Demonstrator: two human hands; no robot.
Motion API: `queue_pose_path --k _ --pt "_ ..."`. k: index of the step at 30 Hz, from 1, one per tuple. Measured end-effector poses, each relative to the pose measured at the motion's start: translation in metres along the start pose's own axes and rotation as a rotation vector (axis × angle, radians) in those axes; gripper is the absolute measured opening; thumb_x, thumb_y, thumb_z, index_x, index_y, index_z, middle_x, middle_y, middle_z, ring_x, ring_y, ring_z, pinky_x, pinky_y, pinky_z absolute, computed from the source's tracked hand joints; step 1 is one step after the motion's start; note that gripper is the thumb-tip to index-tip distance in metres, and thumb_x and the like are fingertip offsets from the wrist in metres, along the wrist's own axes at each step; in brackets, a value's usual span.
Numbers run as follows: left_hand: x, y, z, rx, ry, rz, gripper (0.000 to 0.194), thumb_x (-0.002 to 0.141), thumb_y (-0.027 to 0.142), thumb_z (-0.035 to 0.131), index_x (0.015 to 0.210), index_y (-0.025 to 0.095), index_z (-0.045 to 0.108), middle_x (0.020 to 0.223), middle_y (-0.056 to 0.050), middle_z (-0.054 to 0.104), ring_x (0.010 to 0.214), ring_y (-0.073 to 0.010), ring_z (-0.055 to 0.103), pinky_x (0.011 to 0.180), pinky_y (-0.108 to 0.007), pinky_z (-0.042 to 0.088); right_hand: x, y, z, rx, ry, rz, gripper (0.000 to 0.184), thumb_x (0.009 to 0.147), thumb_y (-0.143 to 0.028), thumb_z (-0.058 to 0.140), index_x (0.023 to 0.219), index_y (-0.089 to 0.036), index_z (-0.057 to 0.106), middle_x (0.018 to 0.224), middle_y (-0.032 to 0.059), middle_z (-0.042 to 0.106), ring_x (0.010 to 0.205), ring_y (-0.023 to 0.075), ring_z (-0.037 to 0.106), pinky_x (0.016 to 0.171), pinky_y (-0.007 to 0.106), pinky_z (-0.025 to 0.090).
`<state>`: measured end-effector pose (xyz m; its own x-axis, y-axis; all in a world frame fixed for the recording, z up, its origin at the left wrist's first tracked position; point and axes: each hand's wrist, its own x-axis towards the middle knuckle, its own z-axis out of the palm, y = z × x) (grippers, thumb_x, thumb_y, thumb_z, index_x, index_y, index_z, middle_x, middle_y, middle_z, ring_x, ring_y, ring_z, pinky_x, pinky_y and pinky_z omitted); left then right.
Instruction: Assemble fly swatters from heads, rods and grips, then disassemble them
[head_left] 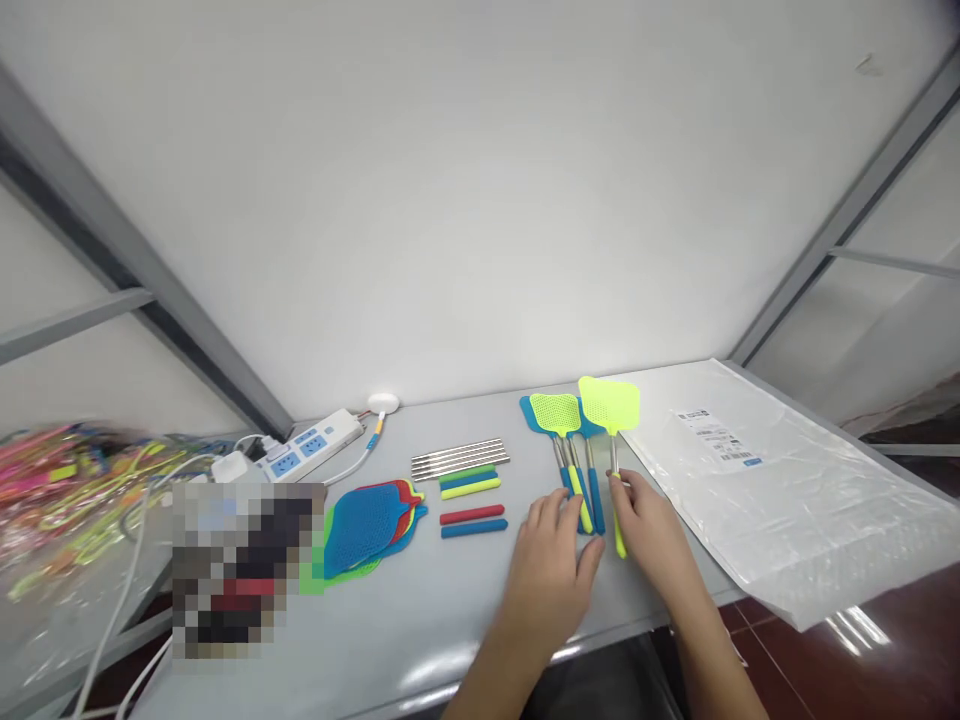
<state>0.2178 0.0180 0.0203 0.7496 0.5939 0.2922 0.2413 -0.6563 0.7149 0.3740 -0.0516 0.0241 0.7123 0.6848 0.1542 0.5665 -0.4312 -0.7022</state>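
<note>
My right hand (pixel 646 515) is closed around the handle of a yellow-green fly swatter (pixel 612 405), its head pointing away from me. Fingers spread, my left hand (pixel 551 555) lies over the handle ends of several assembled swatters; whether it presses on them I cannot tell. Among these are a yellow swatter (pixel 556 412) and a blue-handled one (pixel 595 505). To the left, metal rods (pixel 457 460) lie side by side. Below them are loose handles, including a red handle (pixel 472 514) and a blue handle (pixel 474 529). Swatter heads (pixel 366 522) in blue, red, yellow and green are stacked farther left.
A large white plastic bag (pixel 705 480) with a label covers the table's right side. At the back left are a power strip (pixel 307 450) and a white cable (pixel 352 473). Bagged colourful items (pixel 67 500) sit beyond the left edge. A pixelated patch hides the front-left area.
</note>
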Motion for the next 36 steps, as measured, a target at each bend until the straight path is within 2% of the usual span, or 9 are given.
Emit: queue_pose_path --k 4,8,12,17,21,25,32,36 --pt "0.004 -0.013 0.016 0.207 -0.022 0.030 0.052 0.094 0.032 0.049 0.144 0.019 0.044 0.146 -0.014 0.047 0.132 -0.0332 0.042 0.103 -0.050 0.040 0.044 -0.002 0.009 -0.081 -0.037 -0.012 0.044 0.094 -0.045 0.039 0.114 -0.015 0.065 0.087 0.0129 0.075 0.081 0.0281 0.070 0.068 0.034 0.047" --pt "-0.002 -0.016 0.025 0.313 -0.053 0.066 0.059 0.093 0.034 0.049 0.150 0.022 0.035 0.155 -0.009 0.035 0.138 -0.0320 0.036 0.105 -0.048 0.037 0.061 -0.001 0.017 -0.132 -0.131 -0.027 0.044 0.094 -0.046 0.040 0.115 -0.018 0.067 0.079 0.0083 0.074 0.076 0.0257 0.069 0.066 0.032 0.046" --pt "-0.001 -0.015 0.030 0.402 -0.064 0.070 0.061 0.093 0.042 0.049 0.149 0.022 0.037 0.154 -0.009 0.037 0.135 -0.0331 0.040 0.099 -0.048 0.040 0.057 -0.002 0.023 -0.175 -0.193 0.005 0.046 0.094 -0.045 0.040 0.124 -0.018 0.063 0.073 0.0062 0.071 0.067 0.0234 0.066 0.060 0.030 0.043" --pt "0.003 -0.017 0.034 0.474 -0.044 0.103 0.056 0.094 0.042 0.047 0.146 0.020 0.043 0.151 -0.011 0.043 0.132 -0.0327 0.044 0.096 -0.047 0.041 0.046 -0.003 0.025 -0.185 -0.247 0.023 0.050 0.095 -0.043 0.037 0.135 -0.016 0.052 0.070 0.0034 0.067 0.064 0.0219 0.064 0.061 0.030 0.042" --pt "0.002 -0.020 0.036 0.514 -0.051 0.107 0.057 0.095 0.039 0.045 0.148 0.020 0.039 0.153 -0.008 0.039 0.133 -0.0304 0.042 0.098 -0.046 0.040 0.042 0.001 0.025 -0.153 -0.243 0.028 0.051 0.096 -0.045 0.035 0.136 -0.016 0.049 0.068 0.0015 0.064 0.062 0.0215 0.063 0.059 0.030 0.041" --pt "0.000 -0.021 0.036 0.538 -0.063 0.096 0.057 0.096 0.036 0.044 0.150 0.019 0.034 0.156 -0.005 0.035 0.135 -0.0284 0.040 0.100 -0.045 0.039 0.042 0.003 0.027 -0.180 -0.235 0.029 0.050 0.096 -0.043 0.034 0.136 -0.016 0.048 0.073 0.0036 0.067 0.064 0.0218 0.063 0.058 0.030 0.039" --pt "0.002 -0.018 0.033 0.555 -0.074 0.096 0.052 0.097 0.026 0.040 0.148 0.020 0.038 0.155 0.000 0.036 0.134 -0.0268 0.040 0.098 -0.042 0.042 0.041 0.000 0.030 -0.214 -0.242 0.075 0.046 0.097 -0.039 0.034 0.136 -0.019 0.047 0.076 0.0039 0.067 0.068 0.0215 0.063 0.059 0.029 0.036" --pt "0.005 -0.018 0.033 0.549 -0.054 0.077 0.050 0.098 0.027 0.039 0.148 0.025 0.038 0.154 0.000 0.038 0.134 -0.0272 0.041 0.098 -0.044 0.042 0.040 0.000 0.030 -0.226 -0.252 0.082 0.045 0.096 -0.039 0.034 0.136 -0.019 0.046 0.078 0.0044 0.068 0.070 0.0222 0.063 0.061 0.029 0.036"
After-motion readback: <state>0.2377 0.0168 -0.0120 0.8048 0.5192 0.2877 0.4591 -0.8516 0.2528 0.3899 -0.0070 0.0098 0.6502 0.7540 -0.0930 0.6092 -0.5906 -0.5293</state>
